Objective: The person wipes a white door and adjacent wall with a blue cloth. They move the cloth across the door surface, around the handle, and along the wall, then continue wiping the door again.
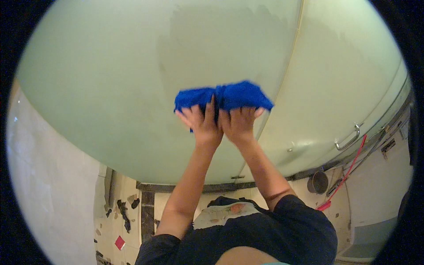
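Observation:
Both my hands press a blue cloth (pixel 245 94) against a large frosted glass panel (pixel 109 99). My left hand (pixel 203 122) lies on the cloth's lower left part with its fingers spread. Close beside it, my right hand (pixel 240 122) covers the lower right part. The cloth is bunched along the middle, between the two hands. A darker, damp-looking patch (pixel 212 49) marks the glass above the cloth. Right of my hands, a seam (pixel 283 79) divides this panel from a second glass panel (pixel 328 86).
A metal handle (pixel 349 140) juts from the glass at right. Below it stand a dark bucket (pixel 318 182) and a red-handled broom (pixel 346 175). Dark scraps (pixel 124 215) and a red square (pixel 120 243) lie on the tiled floor at left. A pale wall (pixel 49 172) borders the left side.

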`<state>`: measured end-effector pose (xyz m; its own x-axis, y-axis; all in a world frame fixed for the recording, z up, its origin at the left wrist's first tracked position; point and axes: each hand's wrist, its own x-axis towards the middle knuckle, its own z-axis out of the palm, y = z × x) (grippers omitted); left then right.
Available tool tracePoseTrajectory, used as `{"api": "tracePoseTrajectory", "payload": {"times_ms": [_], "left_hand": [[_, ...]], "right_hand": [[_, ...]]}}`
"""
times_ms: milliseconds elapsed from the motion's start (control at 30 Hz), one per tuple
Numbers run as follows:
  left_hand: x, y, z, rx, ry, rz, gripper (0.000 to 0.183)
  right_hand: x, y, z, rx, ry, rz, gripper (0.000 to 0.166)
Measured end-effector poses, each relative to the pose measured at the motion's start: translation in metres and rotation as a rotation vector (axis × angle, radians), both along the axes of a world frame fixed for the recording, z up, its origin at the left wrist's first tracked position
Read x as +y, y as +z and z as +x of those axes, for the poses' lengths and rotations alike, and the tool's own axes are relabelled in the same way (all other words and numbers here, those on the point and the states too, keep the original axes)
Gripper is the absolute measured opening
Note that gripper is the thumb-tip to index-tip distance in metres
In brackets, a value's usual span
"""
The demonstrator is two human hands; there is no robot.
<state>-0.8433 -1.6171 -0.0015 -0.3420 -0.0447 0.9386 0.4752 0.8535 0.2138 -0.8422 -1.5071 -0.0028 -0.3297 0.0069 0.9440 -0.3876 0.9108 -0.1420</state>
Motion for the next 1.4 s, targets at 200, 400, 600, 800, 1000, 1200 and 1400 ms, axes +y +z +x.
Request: {"api": "tracePoseTrajectory", "payload": {"times_ms": [200,400,600,800,1000,1200,1400], "left_hand": [[0.03,0.077,0.0,0.099,-0.059,-0.024,0.044],[0.032,0.0,0.001,-0.038,0.003,-0.094,0.043],[0.03,-0.111,0.006,-0.217,-0.026,-0.096,0.045],[0.026,-0.152,0.022,-0.379,-0.128,-0.074,0.049],[0.017,-0.118,0.011,-0.336,0.069,0.005,0.059],[-0.005,-0.018,0.004,-0.181,0.097,-0.028,0.059],[-0.021,-0.086,0.002,-0.229,0.119,0.005,0.043]], "right_hand": [[0.034,0.064,0.0,0.08,-0.054,0.065,0.032],[0.048,-0.022,-0.008,-0.018,-0.074,0.077,0.051],[0.05,-0.125,0.0,-0.138,-0.017,0.125,0.051],[0.047,-0.166,0.026,-0.371,0.091,0.056,0.05],[0.023,-0.102,0.02,-0.278,0.225,0.023,0.041],[-0.005,-0.014,0.008,-0.126,0.255,-0.062,0.026],[-0.015,-0.069,0.013,-0.232,0.266,0.012,0.028]]}}
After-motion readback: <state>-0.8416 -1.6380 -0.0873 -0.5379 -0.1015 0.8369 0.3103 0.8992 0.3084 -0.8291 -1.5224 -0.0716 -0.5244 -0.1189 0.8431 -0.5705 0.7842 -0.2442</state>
